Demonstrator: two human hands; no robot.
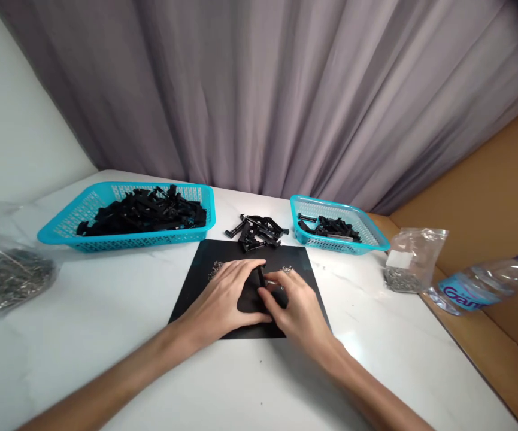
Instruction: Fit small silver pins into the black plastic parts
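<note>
You have a large turquoise basket [61, 230] of black parts at far left, a smaller turquoise basket [370, 239] at right, a clear bag [409, 263] of metal bits beside it, and a water bottle [478, 284] lying by the cardboard wall [501, 179].

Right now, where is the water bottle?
In the head view the water bottle lies on its side at the far right, on the brown board beside the table, just right of the small clear bag.
</note>
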